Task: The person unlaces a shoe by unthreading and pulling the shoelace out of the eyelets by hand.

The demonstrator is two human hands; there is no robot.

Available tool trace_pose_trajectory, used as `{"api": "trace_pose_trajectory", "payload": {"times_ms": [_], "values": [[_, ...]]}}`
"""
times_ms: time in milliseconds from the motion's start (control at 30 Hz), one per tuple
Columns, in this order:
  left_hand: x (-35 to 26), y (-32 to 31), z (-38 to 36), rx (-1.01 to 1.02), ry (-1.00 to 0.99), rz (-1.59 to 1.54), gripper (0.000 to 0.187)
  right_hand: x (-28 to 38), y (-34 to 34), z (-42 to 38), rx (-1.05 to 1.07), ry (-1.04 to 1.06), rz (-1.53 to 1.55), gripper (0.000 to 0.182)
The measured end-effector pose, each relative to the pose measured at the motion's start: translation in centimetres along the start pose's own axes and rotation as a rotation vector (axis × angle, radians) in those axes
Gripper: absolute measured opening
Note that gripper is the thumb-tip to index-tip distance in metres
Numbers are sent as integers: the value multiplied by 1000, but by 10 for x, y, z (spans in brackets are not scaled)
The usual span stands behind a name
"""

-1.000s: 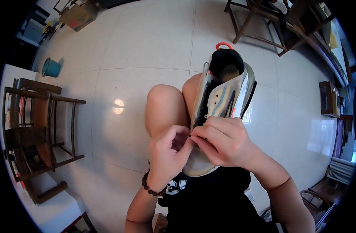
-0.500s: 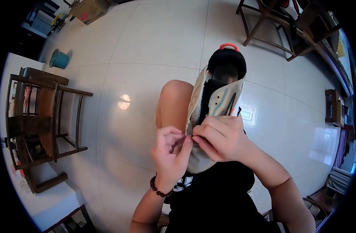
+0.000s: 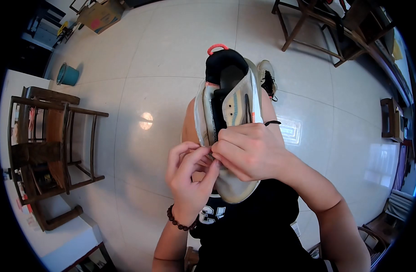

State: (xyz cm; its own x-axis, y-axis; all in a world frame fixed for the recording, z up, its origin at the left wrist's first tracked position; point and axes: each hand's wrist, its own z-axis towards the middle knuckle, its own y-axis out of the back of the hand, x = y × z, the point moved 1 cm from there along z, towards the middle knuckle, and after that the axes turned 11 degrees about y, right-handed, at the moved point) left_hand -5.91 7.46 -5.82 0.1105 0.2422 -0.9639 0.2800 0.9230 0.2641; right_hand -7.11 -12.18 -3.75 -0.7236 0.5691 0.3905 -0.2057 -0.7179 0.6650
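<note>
A beige-grey sneaker (image 3: 238,179) lies across my lap, toe toward me. Its black-lined opening and red heel loop (image 3: 217,48) point away. With fingertips pinched, my left hand (image 3: 189,170) grips the sneaker's left edge near the toe. My right hand (image 3: 246,149) is closed over the lacing area, its fingertips meeting the left ones. Whatever small piece lies between the fingertips is hidden. A black lace end (image 3: 272,122) sticks out beside the right hand. Bare eyelets show on the upper flap (image 3: 234,109).
Past my knee, a second sneaker (image 3: 267,77) with black laces is on the tiled floor (image 3: 162,50). A wooden chair (image 3: 58,145) stands at left, with a teal bucket (image 3: 68,75) behind it. More wooden furniture (image 3: 303,27) is at upper right, and a cardboard box (image 3: 101,16) at upper left.
The sneaker has shifted left and tilted, its heel swinging left. Both hands moved slightly left with it, still pinching near the toe. The second sneaker has come into view behind it.
</note>
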Motion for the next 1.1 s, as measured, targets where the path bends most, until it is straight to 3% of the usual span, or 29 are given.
{"api": "trace_pose_trajectory", "payload": {"times_ms": [233, 467, 533, 833, 967, 1100], "values": [[-5, 13, 0, -117, -364, 346, 23, 0, -3, 1, -21, -2, 84, 18], [-15, 9, 2, -90, -246, 355, 24, -2, -4, -2, -66, 17, 139, 20], [-14, 13, 7, -103, -460, 414, 24, -1, -3, 0, -102, 8, 147, 21], [-20, 17, 18, -3, -546, 438, 12, -2, 2, -2, -136, 29, 216, 15], [-25, 15, 17, 3, -537, 444, 7, -2, 2, -4, -181, 12, 248, 14], [-28, 12, 15, 46, -376, 328, 5, -3, 3, -8, -205, 47, 249, 16]]}}
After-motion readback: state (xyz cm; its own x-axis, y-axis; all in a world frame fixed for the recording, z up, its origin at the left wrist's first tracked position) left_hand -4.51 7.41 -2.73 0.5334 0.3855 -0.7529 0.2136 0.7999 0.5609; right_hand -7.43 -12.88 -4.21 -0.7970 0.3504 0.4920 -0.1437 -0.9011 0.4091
